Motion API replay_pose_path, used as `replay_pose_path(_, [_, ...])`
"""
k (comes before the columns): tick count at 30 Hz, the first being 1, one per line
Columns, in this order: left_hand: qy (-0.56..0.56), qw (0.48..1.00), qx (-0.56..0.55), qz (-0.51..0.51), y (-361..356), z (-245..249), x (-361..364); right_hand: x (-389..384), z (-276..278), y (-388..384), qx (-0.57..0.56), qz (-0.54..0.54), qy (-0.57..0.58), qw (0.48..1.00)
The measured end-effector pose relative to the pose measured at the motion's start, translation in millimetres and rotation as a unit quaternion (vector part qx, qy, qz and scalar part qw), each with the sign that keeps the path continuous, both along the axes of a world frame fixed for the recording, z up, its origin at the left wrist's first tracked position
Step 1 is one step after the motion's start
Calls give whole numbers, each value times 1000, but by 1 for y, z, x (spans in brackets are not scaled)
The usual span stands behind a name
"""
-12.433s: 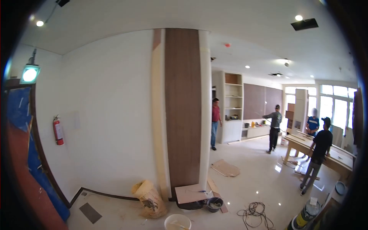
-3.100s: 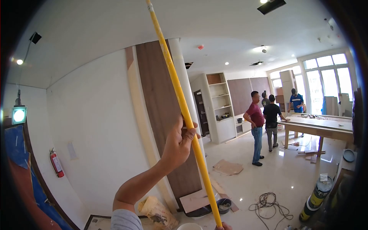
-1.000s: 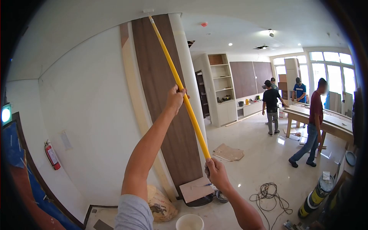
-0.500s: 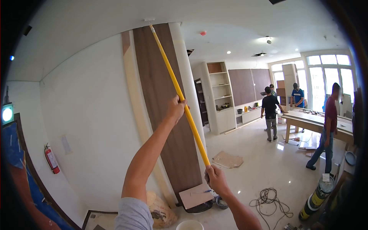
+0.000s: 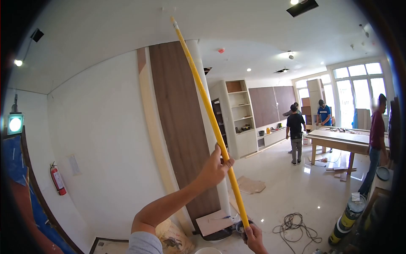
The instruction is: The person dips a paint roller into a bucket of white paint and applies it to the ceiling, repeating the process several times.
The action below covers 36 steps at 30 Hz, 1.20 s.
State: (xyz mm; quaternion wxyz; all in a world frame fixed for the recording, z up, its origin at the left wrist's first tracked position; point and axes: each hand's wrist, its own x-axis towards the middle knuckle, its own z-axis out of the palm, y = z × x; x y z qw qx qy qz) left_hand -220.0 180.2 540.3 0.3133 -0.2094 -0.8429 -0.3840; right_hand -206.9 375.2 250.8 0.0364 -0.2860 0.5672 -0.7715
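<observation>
Pole, long and yellow, slants up and leftward toward the ceiling, the left hand gripping it nearer the far tip, the right hand (well below) closed round it.

The pole is bright yellow. The wall panel is dark brown with faint wood grain; the wall is white. The fire extinguisher is red, the near sleeve grey, other people's shirts black, blue and maroon.
</observation>
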Motion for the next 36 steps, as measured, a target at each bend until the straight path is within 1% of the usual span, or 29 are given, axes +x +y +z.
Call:
replay_pose_path(1, [-14, 1000, 4, -5, 10, -4, 10, 8, -2, 9, -2, -3, -5, 1000])
replay_pose_path(3, [-40, 999, 11, -13, 37, -5, 36, 19, -19, 20, 1, -45, 32, 998])
replay_pose_path(4, [-79, 996, 13, -32, 49, -3, 49, 23, -31, 24, 2, -66, 50, 997])
replay_pose_path(7, [-95, 993, -5, -67, 76, -12, 75, 29, -71, 42, 20, -116, 95, 989])
replay_pose_path(8, [-103, 992, -25, -71, 84, -14, 83, 30, -84, 51, 25, -100, 87, 991])
replay_pose_path(10, [-86, 991, -53, -91, 100, -18, 99, 32, -99, 66, 34, -68, 74, 994])
replay_pose_path(11, [-78, 990, -67, -101, 107, -19, 106, 43, -90, 73, 17, -53, 53, 997])
replay_pose_path(12, [-101, 985, -88, -106, 112, -17, 112, 57, -80, 82, 0, -38, 33, 999])
replay_pose_path(13, [-112, 984, -83, -112, 118, -17, 117, 68, -73, 90, -18, -23, 14, 999])
replay_pose_path(16, [-128, 981, -71, -130, 135, -19, 128, 76, -81, 104, -3, -41, 7, 999])
replay_pose_path(21, [-80, 979, -92, -163, 147, -29, 136, 83, -88, 125, 6, -47, 32, 998])
replay_pose_path(24, [-123, 974, -63, -178, 151, -29, 138, 88, -83, 129, 4, -58, 53, 997])
replay_pose_path(27, [-128, 973, -42, -185, 154, -31, 141, 90, -84, 132, 27, -87, 74, 993])
replay_pose_path(34, [-108, 981, -40, -159, 147, -34, 145, 91, -82, 131, 58, -112, 103, 987])
replay_pose_path(36, [-89, 983, -43, -153, 140, -32, 139, 87, -75, 127, 63, -93, 98, 989])
